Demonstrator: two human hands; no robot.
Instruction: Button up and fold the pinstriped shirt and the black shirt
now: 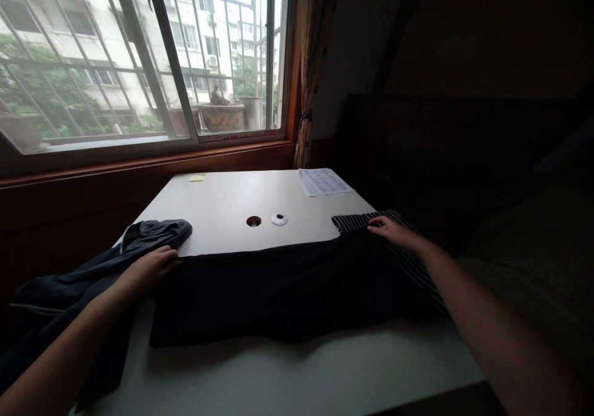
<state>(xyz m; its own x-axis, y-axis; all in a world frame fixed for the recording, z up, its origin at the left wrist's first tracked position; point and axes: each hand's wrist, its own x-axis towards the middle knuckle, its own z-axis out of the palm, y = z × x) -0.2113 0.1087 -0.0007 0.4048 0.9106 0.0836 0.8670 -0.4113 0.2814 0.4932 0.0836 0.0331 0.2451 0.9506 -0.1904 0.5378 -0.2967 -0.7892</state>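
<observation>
A long black garment [278, 292] lies stretched across the white table, roughly a rectangle; its exact kind does not show. My left hand [160, 264] has its fingers closed at the garment's upper left corner. At the upper right corner, my right hand [394, 231] pinches the cloth between thumb and fingers, beside a black garment with white stripes [353, 223] that sticks out from under or behind it. Next to my left arm is a crumpled dark blue garment [158, 235] with light piping, hanging over the table's left side.
The white table [218, 208] has a round hole [253, 221] and a white cable cover [279, 220] in its top. Printed papers [323, 182] and a yellow sticky note [197, 177] lie at the far edge. Behind stand a barred window [223, 51] and a tied curtain [306, 94].
</observation>
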